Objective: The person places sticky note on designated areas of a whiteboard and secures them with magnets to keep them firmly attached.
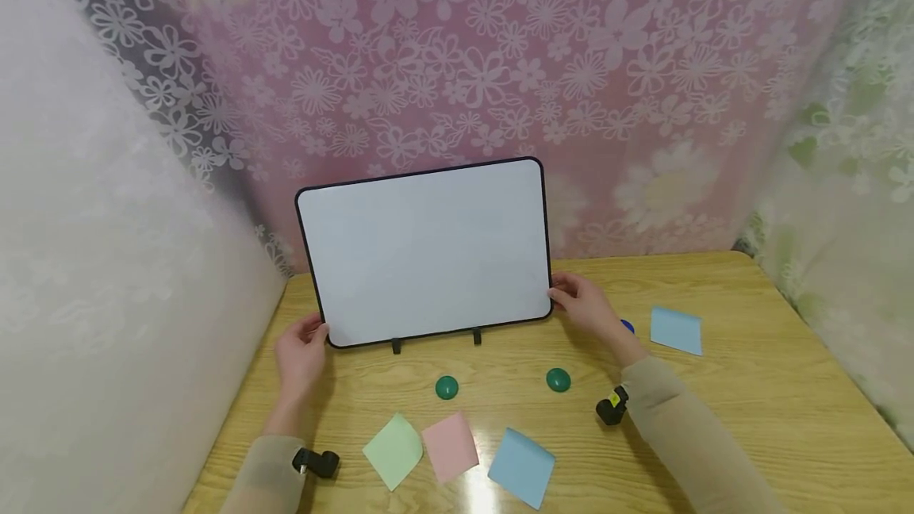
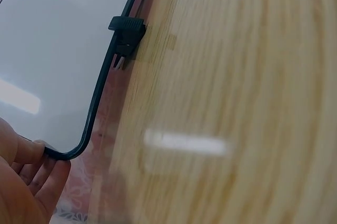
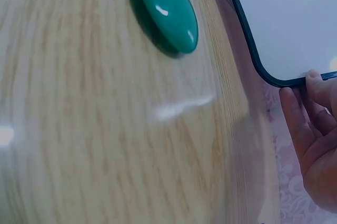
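A whiteboard (image 1: 432, 252) with a thin black frame stands upright near the back of the wooden table, its left side lower than its right in the head view. Two small black feet (image 1: 396, 346) show under its bottom edge. My left hand (image 1: 301, 351) pinches the board's lower left corner; in the left wrist view the thumb lies on the white face and fingers reach behind the frame. At the lower right corner, my right hand (image 1: 581, 304) pinches the frame the same way, thumb in front. A black stand clip (image 2: 126, 32) grips the bottom edge in the left wrist view.
Green round magnets (image 1: 447, 387) lie in front of the board. Green (image 1: 393, 451), pink (image 1: 451, 447) and blue sticky notes (image 1: 522, 467) lie nearer me. Past my right wrist are a blue round object (image 1: 627, 325), partly hidden, and another blue note (image 1: 676, 330). A flowered curtain (image 1: 457, 62) hangs behind.
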Motion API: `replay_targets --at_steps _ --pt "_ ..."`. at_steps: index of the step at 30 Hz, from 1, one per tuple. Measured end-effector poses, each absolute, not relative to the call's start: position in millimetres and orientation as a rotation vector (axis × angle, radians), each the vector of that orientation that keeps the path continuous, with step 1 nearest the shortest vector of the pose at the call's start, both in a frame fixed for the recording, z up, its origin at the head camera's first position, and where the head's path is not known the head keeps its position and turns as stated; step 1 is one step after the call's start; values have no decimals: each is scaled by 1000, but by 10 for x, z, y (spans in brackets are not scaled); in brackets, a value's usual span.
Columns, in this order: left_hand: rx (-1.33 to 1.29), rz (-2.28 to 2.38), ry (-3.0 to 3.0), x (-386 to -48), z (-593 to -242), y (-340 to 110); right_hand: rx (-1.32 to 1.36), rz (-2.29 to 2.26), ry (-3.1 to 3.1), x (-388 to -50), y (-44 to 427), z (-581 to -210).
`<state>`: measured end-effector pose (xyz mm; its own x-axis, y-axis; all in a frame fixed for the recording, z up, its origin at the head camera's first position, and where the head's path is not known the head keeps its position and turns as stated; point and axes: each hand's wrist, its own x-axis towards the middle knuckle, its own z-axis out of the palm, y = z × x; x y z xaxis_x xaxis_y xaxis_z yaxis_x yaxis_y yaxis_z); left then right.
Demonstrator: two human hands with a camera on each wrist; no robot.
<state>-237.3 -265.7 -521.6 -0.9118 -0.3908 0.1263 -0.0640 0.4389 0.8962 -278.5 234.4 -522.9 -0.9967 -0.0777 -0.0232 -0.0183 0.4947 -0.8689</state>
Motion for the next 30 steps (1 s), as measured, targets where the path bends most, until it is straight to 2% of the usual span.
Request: replay_targets --at_steps 30 --pt "236 -1463 -2454 -2683 -5196 -2114 -27 -1562 2688 -2562 2959 -5209"
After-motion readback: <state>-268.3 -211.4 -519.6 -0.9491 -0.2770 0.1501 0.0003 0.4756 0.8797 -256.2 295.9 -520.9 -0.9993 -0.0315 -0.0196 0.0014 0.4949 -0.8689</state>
